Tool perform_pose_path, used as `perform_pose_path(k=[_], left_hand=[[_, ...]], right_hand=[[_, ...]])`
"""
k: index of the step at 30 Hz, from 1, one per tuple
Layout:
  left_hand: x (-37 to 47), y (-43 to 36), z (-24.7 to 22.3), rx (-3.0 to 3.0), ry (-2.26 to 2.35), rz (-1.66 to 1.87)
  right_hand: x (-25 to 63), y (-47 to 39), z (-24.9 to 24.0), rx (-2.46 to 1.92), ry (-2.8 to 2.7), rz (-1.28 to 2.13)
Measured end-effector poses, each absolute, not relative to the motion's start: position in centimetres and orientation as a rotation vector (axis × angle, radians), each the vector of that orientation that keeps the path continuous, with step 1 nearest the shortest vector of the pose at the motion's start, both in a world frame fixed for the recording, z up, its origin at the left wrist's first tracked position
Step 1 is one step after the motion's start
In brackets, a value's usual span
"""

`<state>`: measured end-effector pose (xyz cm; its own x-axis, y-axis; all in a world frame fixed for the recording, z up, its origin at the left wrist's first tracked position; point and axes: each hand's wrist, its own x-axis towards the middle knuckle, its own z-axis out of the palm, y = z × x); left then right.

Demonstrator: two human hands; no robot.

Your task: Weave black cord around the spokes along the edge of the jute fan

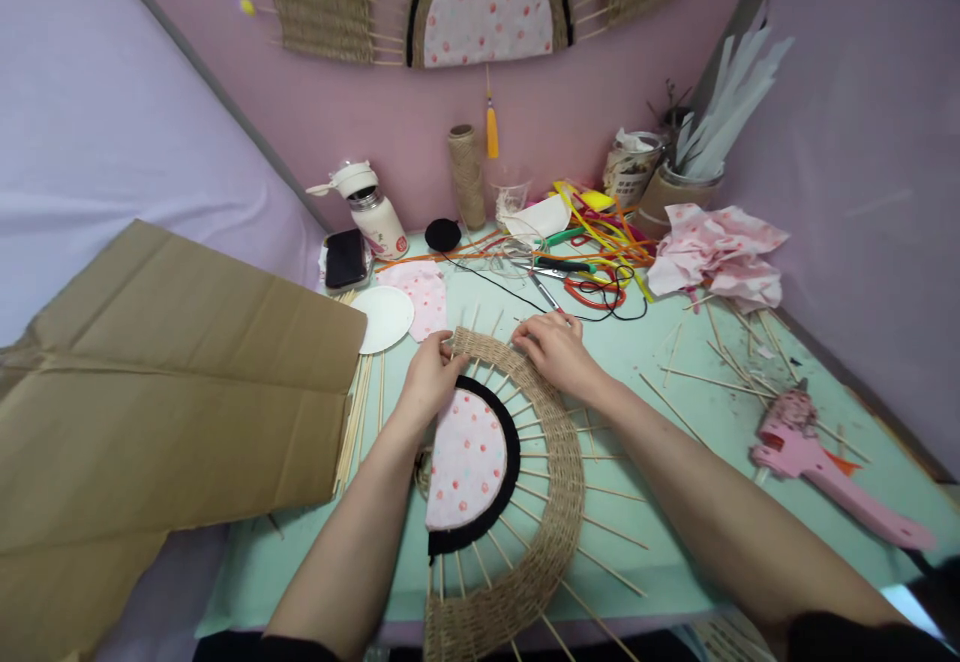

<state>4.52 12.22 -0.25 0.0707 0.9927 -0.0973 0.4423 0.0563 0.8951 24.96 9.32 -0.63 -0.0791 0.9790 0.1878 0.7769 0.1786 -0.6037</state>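
On the table lies a half-round woven fan [566, 472]. It has a pink dotted cloth centre [469, 462] edged in black, and thin sticks fan out through a band of woven twine. My left hand [433, 377] grips the upper end of that band, thumb on top and fingers at its outer edge. Bent and drawn together, the fingers of my right hand [556, 350] rest against the band's outer edge near the top; what they pinch, if anything, is hidden. The fan's lower end runs out of view at the bottom.
A folded cardboard sheet [187, 412] stands at left beside a white disc [384, 319] and loose sticks. A pink glue gun [832, 472] lies at right. Behind are an open bottle [379, 222], a twine spool [467, 177], scissors [596, 292] and crumpled cloth [716, 252].
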Motion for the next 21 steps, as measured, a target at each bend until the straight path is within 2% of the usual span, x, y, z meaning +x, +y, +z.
perform_pose_path(k=[5, 9, 16, 21], left_hand=[[4.3, 12.2, 1.4, 1.037, 1.081, 0.794], [3.9, 12.3, 2.2, 0.741, 0.751, 0.742], [3.6, 12.5, 1.8, 0.638, 0.699, 0.834], [3.2, 12.2, 2.0, 0.568, 0.661, 0.955]], right_hand=[[25.2, 8.6, 1.0, -1.511, -1.786, 0.518], [25.9, 8.1, 2.6, -1.288, -1.434, 0.482], [28.3, 9.6, 1.1, -0.994, -0.888, 0.718], [28.7, 10.4, 0.3, -0.928, -0.807, 0.897]])
